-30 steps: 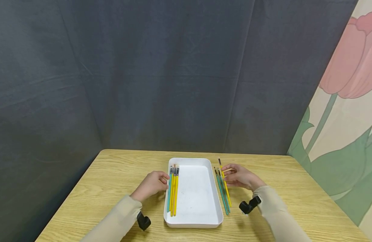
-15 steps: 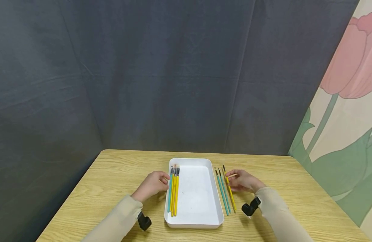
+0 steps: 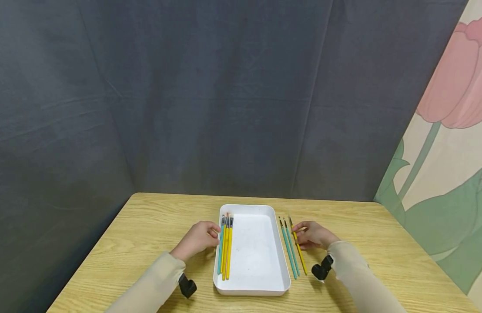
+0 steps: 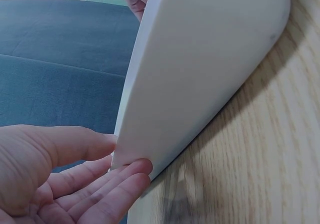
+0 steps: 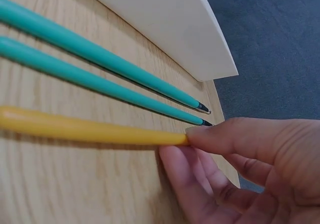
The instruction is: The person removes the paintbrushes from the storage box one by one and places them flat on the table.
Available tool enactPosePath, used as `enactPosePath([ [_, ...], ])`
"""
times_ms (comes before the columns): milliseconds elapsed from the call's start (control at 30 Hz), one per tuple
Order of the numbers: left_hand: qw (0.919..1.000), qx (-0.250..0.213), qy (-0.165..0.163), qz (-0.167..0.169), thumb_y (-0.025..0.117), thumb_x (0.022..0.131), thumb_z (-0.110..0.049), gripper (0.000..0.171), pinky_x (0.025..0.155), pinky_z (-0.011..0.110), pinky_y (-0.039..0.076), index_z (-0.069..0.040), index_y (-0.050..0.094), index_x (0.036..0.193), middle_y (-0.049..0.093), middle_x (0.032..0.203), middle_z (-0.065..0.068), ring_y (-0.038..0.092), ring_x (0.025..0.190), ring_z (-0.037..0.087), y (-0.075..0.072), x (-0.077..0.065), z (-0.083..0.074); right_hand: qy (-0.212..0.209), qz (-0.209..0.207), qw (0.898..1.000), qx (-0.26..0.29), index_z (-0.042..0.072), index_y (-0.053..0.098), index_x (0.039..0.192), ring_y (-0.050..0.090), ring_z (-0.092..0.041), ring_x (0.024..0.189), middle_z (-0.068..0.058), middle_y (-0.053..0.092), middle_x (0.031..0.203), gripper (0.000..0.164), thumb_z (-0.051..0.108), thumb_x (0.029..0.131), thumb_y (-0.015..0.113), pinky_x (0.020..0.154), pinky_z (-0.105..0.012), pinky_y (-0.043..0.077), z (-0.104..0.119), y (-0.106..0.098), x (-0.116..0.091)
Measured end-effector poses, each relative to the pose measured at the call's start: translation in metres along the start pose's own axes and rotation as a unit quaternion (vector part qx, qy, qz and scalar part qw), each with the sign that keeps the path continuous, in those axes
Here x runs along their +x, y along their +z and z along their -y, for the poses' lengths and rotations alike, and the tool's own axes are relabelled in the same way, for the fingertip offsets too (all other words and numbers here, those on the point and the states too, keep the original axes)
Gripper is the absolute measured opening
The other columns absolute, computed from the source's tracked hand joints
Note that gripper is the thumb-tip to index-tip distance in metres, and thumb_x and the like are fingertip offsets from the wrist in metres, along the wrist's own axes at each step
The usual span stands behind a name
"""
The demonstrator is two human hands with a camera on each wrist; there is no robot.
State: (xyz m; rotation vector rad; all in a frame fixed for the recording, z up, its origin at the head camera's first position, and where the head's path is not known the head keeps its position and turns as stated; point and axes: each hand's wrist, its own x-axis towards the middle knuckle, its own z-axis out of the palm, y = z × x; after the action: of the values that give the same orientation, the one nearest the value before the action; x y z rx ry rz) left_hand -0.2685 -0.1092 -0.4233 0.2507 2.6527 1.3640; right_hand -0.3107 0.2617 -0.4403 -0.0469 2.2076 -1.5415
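In the head view, a white rectangular tray (image 3: 260, 261) lies on the table with one teal paintbrush (image 3: 220, 252) and several yellow paintbrushes (image 3: 229, 254) side by side along its left inner wall. My left hand (image 3: 201, 238) holds the tray's left rim; the left wrist view has the thumb at the edge and fingertips against the outer wall (image 4: 190, 69). Right of the tray, two teal paintbrushes (image 3: 291, 254) lie on the wood. Beside them my right hand (image 3: 313, 234) pinches a yellow paintbrush (image 5: 90, 131) near its bristle end between thumb and fingers.
The wooden table (image 3: 155, 217) has its back edge against a dark grey curtain (image 3: 225, 108). A wall with a painted tulip (image 3: 448, 87) is at the right. Black wrist cameras (image 3: 187, 286) are strapped over both sleeves.
My right hand has shifted the yellow paintbrush right and nearer to me, away from the teal pair. It now lies roughly parallel to them. The left hand and tray stay put.
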Motion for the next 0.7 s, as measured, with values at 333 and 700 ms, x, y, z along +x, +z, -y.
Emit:
enactPosePath([
  [333, 1.0, 0.003, -0.002, 0.001, 0.073, 0.08, -0.003, 0.028, 0.064, 0.028, 0.046, 0.002, 0.066, 0.107, 0.061, 0.085, 0.006, 0.054, 0.073, 0.017, 0.0002, 0.0005, 0.0, 0.0, -0.012, 1.0, -0.012, -0.011, 0.051, 0.117, 0.06, -0.012, 0.07, -0.003, 0.051, 0.085, 0.037, -0.012, 0.082, 0.064, 0.064, -0.028, 0.055, 0.0028, 0.0036, -0.0012],
  [700, 1.0, 0.003, -0.002, 0.0, 0.073, 0.079, -0.003, 0.028, 0.064, 0.027, 0.046, 0.002, 0.066, 0.106, 0.06, 0.085, 0.006, 0.054, 0.073, 0.017, 0.0004, 0.0003, -0.0008, 0.006, -0.021, 0.999, -0.039, -0.01, 0.052, 0.114, 0.059, -0.012, 0.068, -0.004, 0.053, 0.085, 0.038, -0.011, 0.079, 0.067, 0.063, -0.028, 0.055, 0.0057, 0.0076, -0.0029],
])
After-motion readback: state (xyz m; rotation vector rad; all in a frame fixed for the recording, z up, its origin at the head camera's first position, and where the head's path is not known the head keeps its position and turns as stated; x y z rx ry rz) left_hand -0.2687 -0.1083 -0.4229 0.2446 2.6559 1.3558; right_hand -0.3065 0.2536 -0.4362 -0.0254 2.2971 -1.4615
